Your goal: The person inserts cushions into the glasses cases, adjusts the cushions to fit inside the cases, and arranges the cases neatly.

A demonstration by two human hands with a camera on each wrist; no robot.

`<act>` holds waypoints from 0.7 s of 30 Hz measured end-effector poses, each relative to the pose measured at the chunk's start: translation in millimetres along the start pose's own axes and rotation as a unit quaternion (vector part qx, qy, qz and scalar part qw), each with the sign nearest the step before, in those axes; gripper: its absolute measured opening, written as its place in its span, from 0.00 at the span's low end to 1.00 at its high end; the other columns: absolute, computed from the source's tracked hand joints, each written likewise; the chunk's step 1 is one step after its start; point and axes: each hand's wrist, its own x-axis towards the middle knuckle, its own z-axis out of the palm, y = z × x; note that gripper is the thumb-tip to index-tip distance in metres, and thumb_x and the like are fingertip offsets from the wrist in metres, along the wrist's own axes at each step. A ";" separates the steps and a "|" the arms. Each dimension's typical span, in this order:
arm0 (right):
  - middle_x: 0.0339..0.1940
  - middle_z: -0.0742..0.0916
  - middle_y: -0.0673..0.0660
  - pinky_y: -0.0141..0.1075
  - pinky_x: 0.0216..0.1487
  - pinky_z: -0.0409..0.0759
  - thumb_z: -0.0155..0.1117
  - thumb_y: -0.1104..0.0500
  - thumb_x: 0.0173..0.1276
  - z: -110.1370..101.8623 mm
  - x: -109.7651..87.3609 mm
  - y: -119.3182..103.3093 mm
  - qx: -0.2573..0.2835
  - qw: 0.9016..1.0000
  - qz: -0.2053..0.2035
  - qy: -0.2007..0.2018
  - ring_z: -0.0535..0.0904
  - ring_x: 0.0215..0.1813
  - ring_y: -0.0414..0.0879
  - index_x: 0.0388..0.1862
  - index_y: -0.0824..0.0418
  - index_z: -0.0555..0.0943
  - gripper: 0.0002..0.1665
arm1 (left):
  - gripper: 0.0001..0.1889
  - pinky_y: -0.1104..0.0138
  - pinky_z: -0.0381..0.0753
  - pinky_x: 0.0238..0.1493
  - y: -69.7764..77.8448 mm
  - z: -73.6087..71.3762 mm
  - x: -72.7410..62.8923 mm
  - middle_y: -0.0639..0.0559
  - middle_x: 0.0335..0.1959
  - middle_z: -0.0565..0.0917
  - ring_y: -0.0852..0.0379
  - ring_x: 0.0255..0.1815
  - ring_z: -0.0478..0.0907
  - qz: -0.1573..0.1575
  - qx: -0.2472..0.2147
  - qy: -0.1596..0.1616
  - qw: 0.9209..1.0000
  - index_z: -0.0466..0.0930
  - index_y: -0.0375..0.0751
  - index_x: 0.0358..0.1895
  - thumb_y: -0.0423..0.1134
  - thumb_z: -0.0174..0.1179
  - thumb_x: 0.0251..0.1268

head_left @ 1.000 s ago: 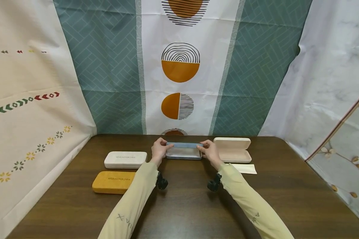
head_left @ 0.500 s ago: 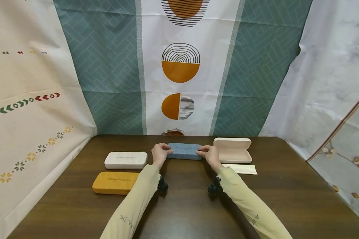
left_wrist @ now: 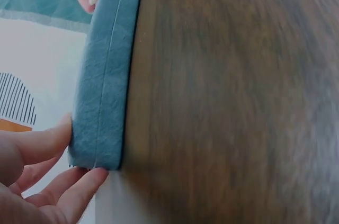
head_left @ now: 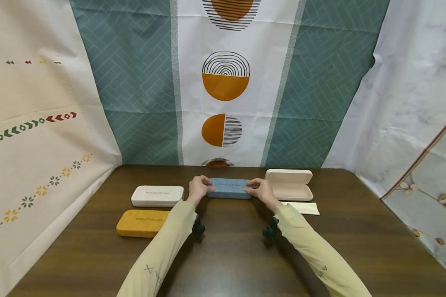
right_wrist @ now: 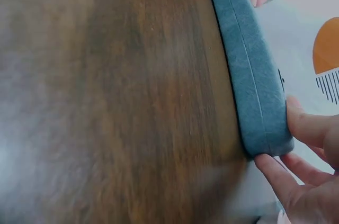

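Note:
A blue glasses case point(head_left: 229, 188) lies with its lid down near the table's far edge. My left hand point(head_left: 198, 189) grips its left end, and my right hand point(head_left: 262, 191) grips the right end. Up close in the left wrist view, the left thumb is on the case point(left_wrist: 103, 86) near the top while fingertips touch its end. In the right wrist view the right hand point(right_wrist: 307, 155) pinches the other end in the same way. One thin seam runs along the case's front. What is inside the case is hidden.
White point(head_left: 157, 196) and mustard-yellow point(head_left: 141, 223) glasses cases lie closed at left, the yellow one partly behind the left sleeve. At right a cream glasses case point(head_left: 289, 179) stands with its lid up. A folded cream cloth point(head_left: 307, 208) lies before it on the brown table point(head_left: 226, 255).
The blue case's lid was raised a second ago, showing a pale inside; it came down by half a second ago. Both hands have stayed at the case's ends, fingers shifting slightly.

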 end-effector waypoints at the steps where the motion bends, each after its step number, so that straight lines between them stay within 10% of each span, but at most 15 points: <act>1: 0.47 0.79 0.64 0.35 0.30 0.75 0.69 0.66 0.54 -1.1 -0.7 -0.6 0.002 1.000 0.003 -0.009 0.77 0.44 0.55 0.40 0.70 0.80 0.14 | 0.10 0.61 0.74 0.31 1.2 -2.4 -0.5 0.45 0.31 0.80 0.48 0.32 0.73 -0.004 -0.004 -0.013 1.000 0.80 0.31 0.32 0.29 0.70 0.44; 14: 0.44 0.79 0.61 0.39 0.37 0.77 0.72 0.62 0.52 -11.7 -11.4 -3.2 0.026 0.995 0.034 -0.085 0.79 0.41 0.51 0.38 0.66 0.81 0.15 | 0.13 0.59 0.79 0.27 -9.9 -25.7 3.7 0.43 0.27 0.79 0.48 0.26 0.78 -0.016 -0.086 -0.184 0.979 0.79 0.31 0.27 0.29 0.74 0.36; 21: 0.47 0.77 0.62 0.38 0.37 0.78 0.72 0.60 0.51 -14.6 -17.3 -6.0 0.032 0.994 0.021 -0.105 0.79 0.42 0.51 0.39 0.65 0.81 0.16 | 0.12 0.59 0.79 0.30 -3.6 -31.6 -1.2 0.44 0.27 0.79 0.50 0.28 0.77 -0.030 -0.056 -0.194 0.979 0.79 0.27 0.31 0.26 0.71 0.40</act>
